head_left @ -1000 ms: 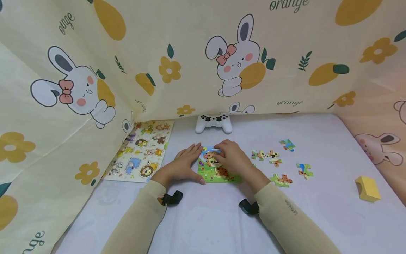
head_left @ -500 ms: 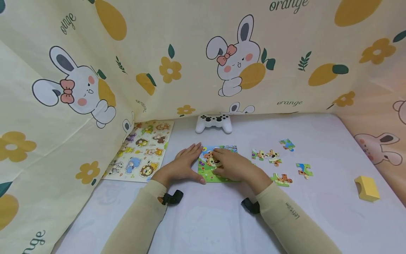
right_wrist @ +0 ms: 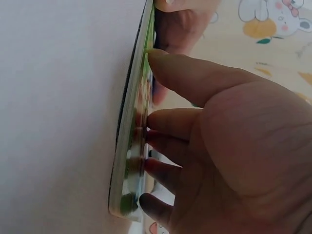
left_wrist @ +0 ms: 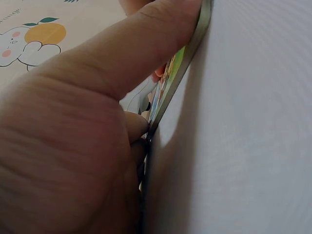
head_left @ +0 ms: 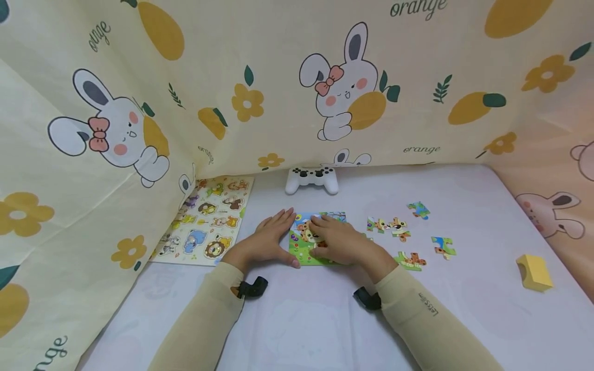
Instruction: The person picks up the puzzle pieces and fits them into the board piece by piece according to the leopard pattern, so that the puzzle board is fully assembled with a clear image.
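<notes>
A jigsaw puzzle board (head_left: 302,256) with a spotted cartoon animal on green grass lies flat on the table. My left hand (head_left: 265,241) rests along its left side, fingers stretched out and thumb at the near left corner. Over the board's right part is my right hand (head_left: 347,241), hiding much of the picture. In the right wrist view its fingertips (right_wrist: 158,168) and thumb press on the puzzle's face, and nothing is pinched between them. The left wrist view has the left thumb (left_wrist: 161,22) on the board's edge.
Several loose jigsaw pieces, among them a blue-green piece (head_left: 419,209) and a grassy piece (head_left: 412,261), lie to the right. A yellow block (head_left: 534,273) stands farther right. A white game controller (head_left: 312,181) sits behind, and an animal picture board (head_left: 204,226) at left.
My right hand has shifted from the upper part of the puzzle to lie lower and flatter, with its fingertips and thumb on the picture. The left hand has kept its place.
</notes>
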A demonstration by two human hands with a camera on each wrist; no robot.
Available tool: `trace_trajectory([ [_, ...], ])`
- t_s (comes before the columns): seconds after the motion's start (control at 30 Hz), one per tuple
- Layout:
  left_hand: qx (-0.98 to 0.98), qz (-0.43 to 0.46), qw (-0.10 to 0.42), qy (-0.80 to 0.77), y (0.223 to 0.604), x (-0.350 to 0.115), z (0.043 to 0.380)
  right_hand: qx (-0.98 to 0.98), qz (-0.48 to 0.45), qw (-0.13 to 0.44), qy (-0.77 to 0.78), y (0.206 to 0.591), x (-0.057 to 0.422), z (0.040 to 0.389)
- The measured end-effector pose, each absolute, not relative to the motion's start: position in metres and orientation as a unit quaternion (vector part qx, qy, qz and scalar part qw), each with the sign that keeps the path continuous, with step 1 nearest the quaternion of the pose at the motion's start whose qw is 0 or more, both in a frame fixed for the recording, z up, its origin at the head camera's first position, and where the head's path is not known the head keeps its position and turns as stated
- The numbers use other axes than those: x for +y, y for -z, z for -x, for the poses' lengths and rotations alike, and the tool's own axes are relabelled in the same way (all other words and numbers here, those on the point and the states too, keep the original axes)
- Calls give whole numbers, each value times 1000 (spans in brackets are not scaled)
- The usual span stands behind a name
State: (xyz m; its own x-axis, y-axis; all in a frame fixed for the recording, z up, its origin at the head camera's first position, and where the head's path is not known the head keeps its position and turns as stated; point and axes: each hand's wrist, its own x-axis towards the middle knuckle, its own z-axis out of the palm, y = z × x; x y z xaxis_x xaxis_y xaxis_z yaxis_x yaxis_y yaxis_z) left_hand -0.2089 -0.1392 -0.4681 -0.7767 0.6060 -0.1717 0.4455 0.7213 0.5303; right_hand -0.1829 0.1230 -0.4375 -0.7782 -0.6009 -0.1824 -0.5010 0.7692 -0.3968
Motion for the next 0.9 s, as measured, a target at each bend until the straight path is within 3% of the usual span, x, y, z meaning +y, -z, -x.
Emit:
trace_trajectory([
  [0.23,909,-291,166,-247,472,-140,209,899,274,148,307,437,141,191],
  [0.9,911,-281,169,-251,467,-139,209,849,63,-5,525,398,291,210],
])
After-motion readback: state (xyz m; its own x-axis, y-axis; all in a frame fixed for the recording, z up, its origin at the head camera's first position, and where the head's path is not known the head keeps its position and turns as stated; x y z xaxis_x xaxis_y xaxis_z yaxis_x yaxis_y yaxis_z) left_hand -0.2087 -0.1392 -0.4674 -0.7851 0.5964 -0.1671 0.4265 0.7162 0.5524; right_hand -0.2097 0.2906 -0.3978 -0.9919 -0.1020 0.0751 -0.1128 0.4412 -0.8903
